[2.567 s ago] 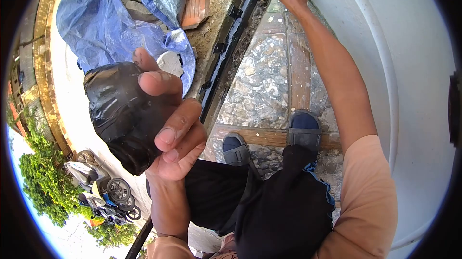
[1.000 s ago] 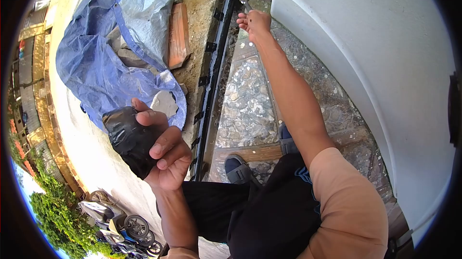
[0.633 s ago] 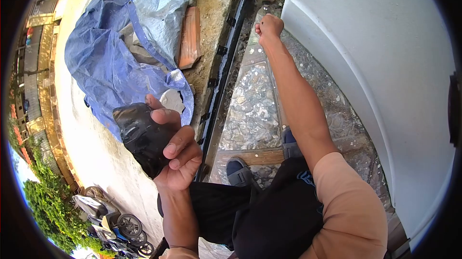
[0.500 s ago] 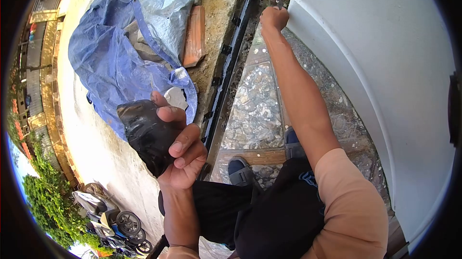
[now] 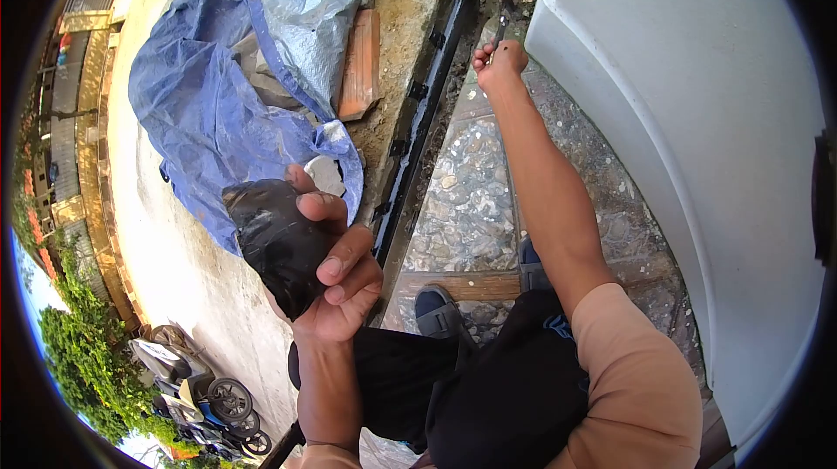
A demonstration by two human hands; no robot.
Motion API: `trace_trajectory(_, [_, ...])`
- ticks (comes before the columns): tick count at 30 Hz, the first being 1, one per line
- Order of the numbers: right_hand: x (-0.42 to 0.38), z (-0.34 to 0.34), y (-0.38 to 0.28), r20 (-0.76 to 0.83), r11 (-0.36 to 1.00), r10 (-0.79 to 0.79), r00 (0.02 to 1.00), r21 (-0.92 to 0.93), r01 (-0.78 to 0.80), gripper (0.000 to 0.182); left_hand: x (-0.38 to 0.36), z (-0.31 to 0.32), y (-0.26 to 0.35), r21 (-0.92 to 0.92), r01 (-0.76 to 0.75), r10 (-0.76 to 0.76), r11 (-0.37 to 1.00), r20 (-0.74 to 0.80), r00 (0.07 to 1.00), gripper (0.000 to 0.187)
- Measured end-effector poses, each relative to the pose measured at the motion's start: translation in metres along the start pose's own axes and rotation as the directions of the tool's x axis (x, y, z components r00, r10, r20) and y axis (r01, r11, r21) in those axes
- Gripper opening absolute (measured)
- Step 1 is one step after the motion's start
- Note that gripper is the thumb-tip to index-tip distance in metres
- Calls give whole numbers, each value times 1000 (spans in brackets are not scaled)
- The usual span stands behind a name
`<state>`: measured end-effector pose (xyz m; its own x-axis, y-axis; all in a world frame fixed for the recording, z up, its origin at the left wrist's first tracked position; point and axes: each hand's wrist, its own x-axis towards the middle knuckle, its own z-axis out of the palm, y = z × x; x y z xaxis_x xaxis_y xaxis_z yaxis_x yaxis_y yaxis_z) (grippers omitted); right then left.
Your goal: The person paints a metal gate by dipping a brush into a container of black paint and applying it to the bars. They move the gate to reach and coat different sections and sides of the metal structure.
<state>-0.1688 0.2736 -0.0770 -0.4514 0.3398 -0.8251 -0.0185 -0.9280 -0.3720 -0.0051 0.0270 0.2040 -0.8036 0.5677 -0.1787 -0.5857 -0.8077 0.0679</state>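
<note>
A crumpled black object, dark and glossy like plastic, rests in my left hand, whose fingers curl around its right side. Far forward, my right hand is closed round the handle of a thin dark tool. The tool's tip points away from me, beside the base of the pale wall. Between the hands runs a long black channel with a wet-looking, shiny strip.
Blue tarpaulin covers rubble at the left, with orange bricks beside it. A pale curved wall fills the right. Stone paving lies under my sandals. Parked motorbikes stand lower left.
My right hand has turned and moved slightly right, and its tool shows more clearly. My left hand and the black object have shifted slightly right in view.
</note>
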Motion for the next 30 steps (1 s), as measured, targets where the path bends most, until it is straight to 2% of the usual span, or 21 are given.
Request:
trace_trajectory(4, [8,23,-5,4,981,51,999,189,-50,12,1,0,2,-3,5,-5,1000,-1,1000,50])
trace_trajectory(7, [11,42,-11,-23,987,-15,1000,161,19,13,2,-5,4,-7,10,-10,1000,-3,1000,50])
trace_trajectory(11, [-10,65,0,31,970,-169,985,-171,172,23,3,-5,4,-5,3,-3,1000,-11,1000,53])
trace_trajectory(12, [-16,61,8,93,908,-250,964,-324,267,31,3,-4,4,-6,5,-5,1000,-13,1000,54])
trace_trajectory(15, [-35,47,29,204,753,-384,900,-494,434,39,5,-6,4,-27,4,-4,1000,1,1000,55])
trace_trajectory(16, [-33,43,26,168,802,-358,918,-448,395,45,5,-7,4,-26,6,-5,1000,10,1000,54])
trace_trajectory(17, [-31,40,26,34,823,-374,927,-449,348,47,6,-7,5,-25,9,-8,1000,20,1000,54])
trace_trajectory(22, [-9,48,1,-171,917,-331,928,-291,273,52,6,-10,7,-35,20,-19,999,22,1000,51])
trace_trajectory(26, [-17,51,11,150,839,-371,916,-368,400,50,9,-14,8,-56,25,-25,998,7,1000,51])
trace_trajectory(29, [-22,45,27,110,794,-495,862,-345,500,49,14,-12,8,-47,20,-20,999,7,1000,50])
trace_trajectory(30, [-16,43,20,100,823,-503,858,-247,512,48,14,-12,8,-42,15,-15,999,-1,1000,50])
